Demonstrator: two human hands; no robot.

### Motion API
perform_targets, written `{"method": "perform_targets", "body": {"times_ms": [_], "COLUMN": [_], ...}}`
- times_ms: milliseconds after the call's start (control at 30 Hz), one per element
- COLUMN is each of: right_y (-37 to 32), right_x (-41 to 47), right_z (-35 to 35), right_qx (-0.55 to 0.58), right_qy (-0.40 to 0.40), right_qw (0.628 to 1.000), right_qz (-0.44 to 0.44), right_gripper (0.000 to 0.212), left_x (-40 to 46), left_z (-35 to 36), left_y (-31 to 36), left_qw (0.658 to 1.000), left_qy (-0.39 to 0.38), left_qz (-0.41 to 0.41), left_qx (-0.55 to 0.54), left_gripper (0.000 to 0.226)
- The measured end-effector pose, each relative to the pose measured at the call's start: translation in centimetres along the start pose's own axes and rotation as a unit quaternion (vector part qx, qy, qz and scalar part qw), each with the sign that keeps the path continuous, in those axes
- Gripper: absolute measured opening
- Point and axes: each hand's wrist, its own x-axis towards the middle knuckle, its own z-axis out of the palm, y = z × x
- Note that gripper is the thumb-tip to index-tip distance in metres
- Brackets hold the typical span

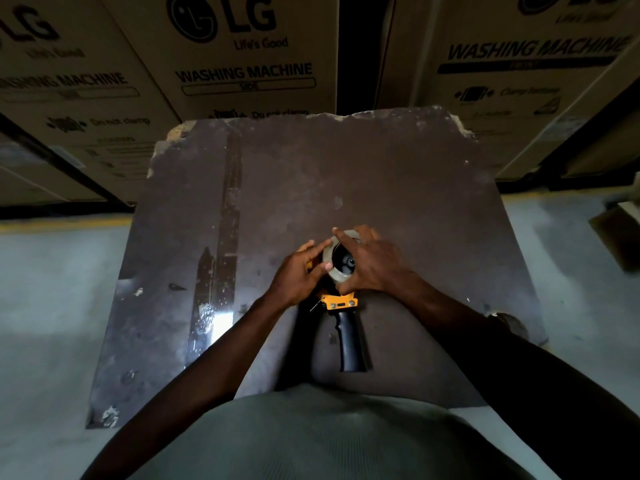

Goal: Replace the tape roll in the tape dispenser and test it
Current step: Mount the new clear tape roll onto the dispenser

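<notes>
Between your two hands, the tape roll (337, 259) sat over the hub of the tape dispenser (341, 306), and both grips were closed loosely on its rim. Your right hand (372, 263) wrapped the roll's right and far side, fingers curled round the rim and thumb low near the yellow frame. Your left hand (298, 271) pinched the left edge with thumb and fingertips, and it seemed to press on the dispenser body too, though that contact was partly hidden.

The relation that mattered was roll to hub: the roll's open core faced up towards you, with the black hub showing through it, so roll and hub looked roughly in line. Whether the roll was fully seated or only resting on top, I could not tell. The dispenser lay flat on the surface (398, 174), its long axis running from the roll straight back towards your body, black handle (349, 341) nearest you and untouched. Both hands were equally close to the roll; the right held more of it.

I would judge the next move as pressing the roll home, then finding the tape's free end.

Beyond the worn surface stood washing machine cartons (242, 57).
</notes>
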Motion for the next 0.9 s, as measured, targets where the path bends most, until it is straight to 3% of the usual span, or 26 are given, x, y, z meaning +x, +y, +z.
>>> {"method": "perform_targets", "body": {"times_ms": [200, 900], "right_y": [0.9, 2.1], "right_x": [0.3, 1.4], "right_z": [0.7, 3.8], "right_qx": [0.014, 0.041], "right_qy": [0.006, 0.008], "right_qw": [1.000, 0.999], "right_qz": [0.000, 0.024], "right_gripper": [0.117, 0.117], "left_x": [0.3, 0.5], "left_z": [0.9, 2.2], "left_y": [-0.3, -0.5], "left_qw": [0.999, 0.975], "left_qy": [0.023, -0.005], "left_qz": [-0.003, 0.027], "left_qx": [0.047, 0.219], "left_gripper": [0.058, 0.065]}}
